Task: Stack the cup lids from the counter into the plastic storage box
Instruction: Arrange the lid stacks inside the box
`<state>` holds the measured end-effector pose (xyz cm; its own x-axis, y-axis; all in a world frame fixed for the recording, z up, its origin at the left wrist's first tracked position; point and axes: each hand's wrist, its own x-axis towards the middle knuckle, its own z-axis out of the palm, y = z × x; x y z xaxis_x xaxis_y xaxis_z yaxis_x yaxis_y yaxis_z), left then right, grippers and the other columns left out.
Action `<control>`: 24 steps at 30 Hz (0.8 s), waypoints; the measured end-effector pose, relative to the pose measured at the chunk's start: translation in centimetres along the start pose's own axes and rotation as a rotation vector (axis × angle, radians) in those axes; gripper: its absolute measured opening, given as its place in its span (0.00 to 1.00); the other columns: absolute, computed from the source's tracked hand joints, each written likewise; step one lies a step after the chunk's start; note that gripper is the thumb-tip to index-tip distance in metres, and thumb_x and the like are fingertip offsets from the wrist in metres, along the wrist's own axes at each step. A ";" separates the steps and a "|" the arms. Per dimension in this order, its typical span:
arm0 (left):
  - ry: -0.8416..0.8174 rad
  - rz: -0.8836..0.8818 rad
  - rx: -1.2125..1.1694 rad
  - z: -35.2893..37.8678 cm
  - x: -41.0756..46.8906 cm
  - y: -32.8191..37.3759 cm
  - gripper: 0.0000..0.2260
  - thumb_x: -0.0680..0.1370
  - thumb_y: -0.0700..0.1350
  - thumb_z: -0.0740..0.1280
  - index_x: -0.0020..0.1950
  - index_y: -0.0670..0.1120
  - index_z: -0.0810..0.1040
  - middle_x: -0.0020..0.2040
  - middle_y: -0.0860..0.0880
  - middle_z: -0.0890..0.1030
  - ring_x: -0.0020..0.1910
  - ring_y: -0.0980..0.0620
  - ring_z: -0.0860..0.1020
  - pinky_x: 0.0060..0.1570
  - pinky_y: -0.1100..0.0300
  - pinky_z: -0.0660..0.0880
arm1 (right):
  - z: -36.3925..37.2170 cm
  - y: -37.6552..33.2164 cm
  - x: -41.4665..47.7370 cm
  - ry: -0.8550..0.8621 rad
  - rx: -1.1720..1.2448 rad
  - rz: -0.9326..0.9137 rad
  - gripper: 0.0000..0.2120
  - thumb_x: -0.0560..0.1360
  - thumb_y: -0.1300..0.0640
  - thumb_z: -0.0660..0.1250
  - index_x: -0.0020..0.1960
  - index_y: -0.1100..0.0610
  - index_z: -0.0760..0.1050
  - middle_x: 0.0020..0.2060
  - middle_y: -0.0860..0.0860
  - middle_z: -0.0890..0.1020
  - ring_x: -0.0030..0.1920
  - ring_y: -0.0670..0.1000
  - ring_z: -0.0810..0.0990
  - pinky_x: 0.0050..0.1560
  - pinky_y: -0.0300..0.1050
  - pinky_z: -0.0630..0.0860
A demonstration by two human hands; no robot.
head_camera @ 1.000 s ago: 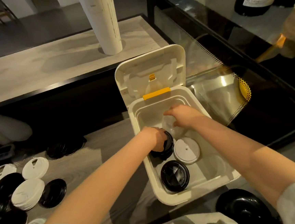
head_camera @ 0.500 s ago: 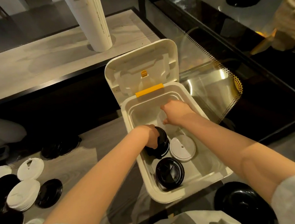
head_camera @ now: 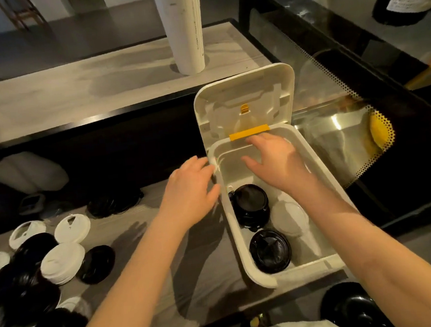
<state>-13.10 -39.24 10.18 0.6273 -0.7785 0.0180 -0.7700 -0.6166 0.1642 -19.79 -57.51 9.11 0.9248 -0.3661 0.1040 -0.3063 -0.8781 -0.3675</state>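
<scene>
Head view: storage box sat on the counter, its cover flipped up at the back. Inside: black lid stack by the left wall, white lid beside it, single black lid nearer. Left hand empty, fingers loose, at the box's left rim, contact blurred. Right hand empty, fingers spread, over the far half, hiding the bottom there. Loose lids piled far left, white post behind. Half a second before, left hand gripped the black stack and right reached low inside; both had let go
</scene>
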 end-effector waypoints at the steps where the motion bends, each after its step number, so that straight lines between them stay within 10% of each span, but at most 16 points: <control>1: 0.003 -0.045 -0.003 -0.4 -1.0 -1.0 0.22 0.80 0.53 0.58 0.73 0.48 0.65 0.74 0.49 0.63 0.74 0.50 0.58 0.71 0.51 0.59 | -0.3 -1.3 -0.4 0.029 -0.009 -0.021 0.20 0.77 0.48 0.62 0.66 0.56 0.71 0.60 0.52 0.76 0.63 0.56 0.72 0.55 0.49 0.70; 24: -0.116 -0.547 -0.159 2.5 -26.1 -29.7 0.20 0.79 0.50 0.62 0.70 0.46 0.69 0.71 0.49 0.67 0.71 0.48 0.63 0.66 0.54 0.63 | 21.6 -29.2 -7.0 -0.451 0.033 -0.167 0.21 0.77 0.50 0.62 0.68 0.54 0.68 0.64 0.54 0.73 0.61 0.55 0.74 0.53 0.49 0.75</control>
<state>-6.87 -0.89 2.32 0.9051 -0.3651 -0.2180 -0.3051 -0.9146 0.2654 -12.41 -22.65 -0.88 0.9686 -0.0440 -0.2446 -0.1444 -0.9008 -0.4096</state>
